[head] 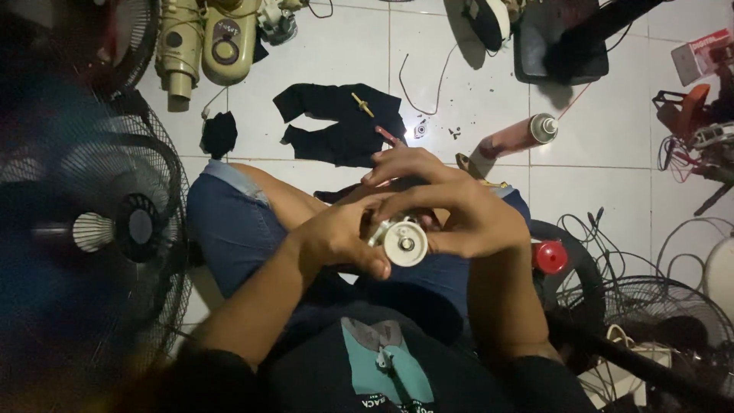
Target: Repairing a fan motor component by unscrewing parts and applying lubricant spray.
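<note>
- A small round part, pale cream with a metal hub at its centre, sits between both hands above the person's lap, near the middle of the view; it looks like a small motor or bearing housing, though its back is hidden.
- Judging by this, the work is mid-way: the part is out of any fan body and being handled, with nothing yet fitted back onto it.
- The left hand grips the part from the left, its thumb curled under the rim.
- The right hand closes over it from the far right side, fingers bent around the top.
- Just right of the hands, a red cap rests by the knee.
- Farther off on the white tiled floor lie a black cloth and a spray can on its side.
- At the left stands a fan grille; cream motor housings lie far left.
</note>
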